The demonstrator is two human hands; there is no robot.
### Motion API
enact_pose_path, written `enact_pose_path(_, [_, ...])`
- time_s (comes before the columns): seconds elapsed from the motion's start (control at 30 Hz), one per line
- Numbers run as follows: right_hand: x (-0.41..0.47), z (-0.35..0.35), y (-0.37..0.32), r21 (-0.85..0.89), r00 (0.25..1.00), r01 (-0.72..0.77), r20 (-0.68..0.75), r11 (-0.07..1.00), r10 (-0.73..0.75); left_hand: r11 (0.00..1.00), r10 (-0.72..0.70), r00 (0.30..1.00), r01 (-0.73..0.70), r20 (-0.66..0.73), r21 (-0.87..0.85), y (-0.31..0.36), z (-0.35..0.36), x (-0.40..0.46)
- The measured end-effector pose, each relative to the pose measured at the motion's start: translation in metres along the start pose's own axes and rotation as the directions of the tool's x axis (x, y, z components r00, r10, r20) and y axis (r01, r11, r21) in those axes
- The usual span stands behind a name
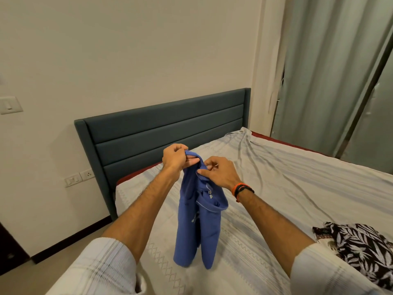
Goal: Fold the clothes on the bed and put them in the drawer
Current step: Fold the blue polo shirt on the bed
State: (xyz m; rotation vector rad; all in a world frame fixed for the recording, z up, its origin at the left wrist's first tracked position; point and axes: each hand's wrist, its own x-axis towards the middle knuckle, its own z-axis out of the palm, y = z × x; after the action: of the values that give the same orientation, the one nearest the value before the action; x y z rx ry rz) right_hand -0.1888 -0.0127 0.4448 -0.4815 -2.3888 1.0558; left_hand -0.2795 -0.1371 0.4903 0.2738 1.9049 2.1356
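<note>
Hands first: your left hand [174, 156] and right hand [219, 171] each pinch the top of a blue shirt [198, 220], which hangs above the bed [287, 177]; a leaf-print garment [359, 245] lies at your right

Soft, even indoor light, faint shadows, sharp centre, wide-angle bending at edges.

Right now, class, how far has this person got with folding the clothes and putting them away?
Nothing looks finished. In hand: both hands, left and right, pinch the blue shirt at its top, hanging unfolded over the bed. Left: fold it, fold the patterned garment lying crumpled, then store both; no drawer is in view.
</note>
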Motion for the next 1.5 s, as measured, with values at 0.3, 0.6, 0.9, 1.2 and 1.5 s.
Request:
enact_pose_path(0.3, [0.020,-0.012,-0.013,0.109,0.995,0.091,0.021,0.990,-0.094,0.718,0.065,0.989,-0.138,0.132,0.682,0.006,-0.025,0.010])
enact_pose_path(0.6, [0.032,-0.027,-0.021,0.101,0.980,0.182,0.066,0.978,-0.189,0.514,0.144,0.841,-0.514,0.522,0.687,0.000,-0.012,0.009])
enact_pose_path(0.9, [0.029,-0.043,-0.008,0.092,0.975,0.106,0.185,0.990,-0.121,0.665,0.260,0.875,-0.469,0.408,0.582,0.010,0.007,0.017])
enact_pose_path(1.2, [0.013,-0.035,0.029,-0.148,0.848,-0.011,0.522,0.989,0.087,0.484,0.382,0.821,-0.569,0.424,0.665,0.022,0.007,0.018])
enact_pose_path(1.5, [0.003,0.008,0.056,-0.069,0.884,-0.021,0.466,0.997,0.051,0.682,0.506,0.842,-0.523,0.187,0.511,0.049,-0.014,0.029])
